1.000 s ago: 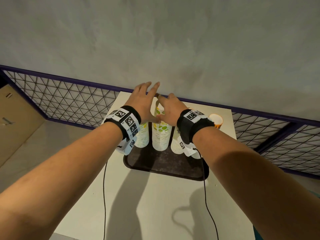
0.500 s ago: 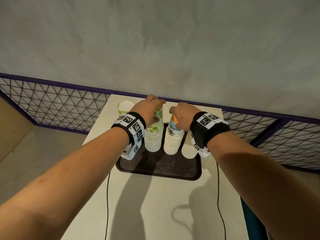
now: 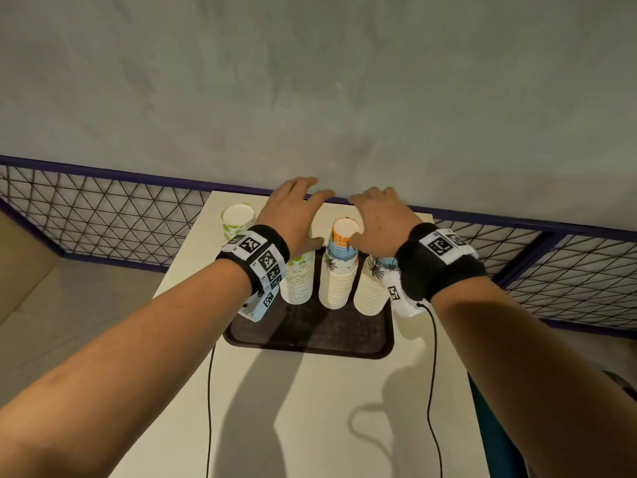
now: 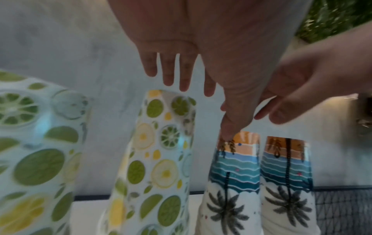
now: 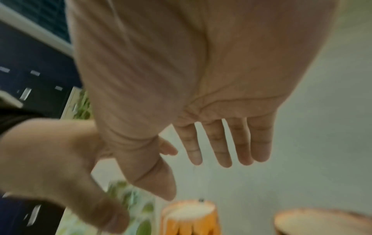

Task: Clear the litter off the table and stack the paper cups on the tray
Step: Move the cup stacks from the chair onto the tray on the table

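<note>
On the dark tray [image 3: 310, 334] stand three upside-down stacks of paper cups: a lime-print stack [image 3: 297, 282] [image 4: 157, 159], a palm-print stack [image 3: 339, 270] [image 4: 234, 174] and a second palm-print stack [image 3: 371, 288] [image 4: 287, 174]. One lime-print cup [image 3: 237, 219] [image 4: 30, 143] stands upside down on the table, left of the tray's far corner. My left hand [image 3: 303, 201] [image 4: 209, 101] hovers open above the lime stack, holding nothing. My right hand [image 3: 374, 207] [image 5: 193, 176] hovers open above the palm stacks, fingers straight and empty.
The cream table [image 3: 310, 408] is narrow and butts against a purple-framed mesh fence [image 3: 103, 215] below a grey wall. Two thin black cables [image 3: 208, 391] hang from my wrists across the near tabletop. A teal object [image 3: 496, 436] stands by the table's right edge.
Half a second ago both hands were curled over the stack tops. Both have lifted off and spread open, and the view has come closer to the tray.
</note>
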Tool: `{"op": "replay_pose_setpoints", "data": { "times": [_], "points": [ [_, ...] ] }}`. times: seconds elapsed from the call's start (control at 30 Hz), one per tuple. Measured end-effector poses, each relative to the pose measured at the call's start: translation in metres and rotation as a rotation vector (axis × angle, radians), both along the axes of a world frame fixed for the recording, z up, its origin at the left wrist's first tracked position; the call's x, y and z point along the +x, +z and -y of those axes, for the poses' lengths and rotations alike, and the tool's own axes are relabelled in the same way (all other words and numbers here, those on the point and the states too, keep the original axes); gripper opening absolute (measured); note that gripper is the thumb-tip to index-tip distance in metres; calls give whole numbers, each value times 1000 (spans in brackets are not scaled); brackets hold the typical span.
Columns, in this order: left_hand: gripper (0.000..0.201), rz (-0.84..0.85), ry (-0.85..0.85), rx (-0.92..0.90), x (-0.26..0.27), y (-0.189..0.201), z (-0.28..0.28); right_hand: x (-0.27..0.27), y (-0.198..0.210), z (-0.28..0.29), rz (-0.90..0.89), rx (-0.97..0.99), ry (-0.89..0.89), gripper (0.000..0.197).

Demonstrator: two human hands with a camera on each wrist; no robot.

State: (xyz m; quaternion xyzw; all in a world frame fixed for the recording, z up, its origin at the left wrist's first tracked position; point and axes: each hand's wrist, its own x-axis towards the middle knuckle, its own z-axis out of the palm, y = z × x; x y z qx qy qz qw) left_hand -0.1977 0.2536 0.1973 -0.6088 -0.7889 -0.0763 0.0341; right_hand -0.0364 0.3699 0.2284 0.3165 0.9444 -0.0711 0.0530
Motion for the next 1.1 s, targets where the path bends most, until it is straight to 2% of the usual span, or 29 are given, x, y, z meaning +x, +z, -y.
{"op": "replay_pose_setpoints", "data": {
  "times": [0.13,0.23,0.4,0.6,0.83,1.1],
  "points": [
    [80,99,-133,-21,23,8,-15,33,1,-18,58,-27,-117,81],
    [81,113,-132,-125,37,3,-27,45,-17,-28,127,-83,-183,83],
    [80,88,-77,-297,51,-11,-44,52,-45,-31,5,-180,-217,68],
    [68,129,-14,-277,54,-20,-50,50,-56,-35,-68,-217,-183,67],
    [70,90,30,-294,53,-20,-52,50,-58,-41,-62,-204,-142,71],
    [82,190,23,-305,55,-17,-46,45,-61,-45,-59,-204,-146,77]
  ]
}}
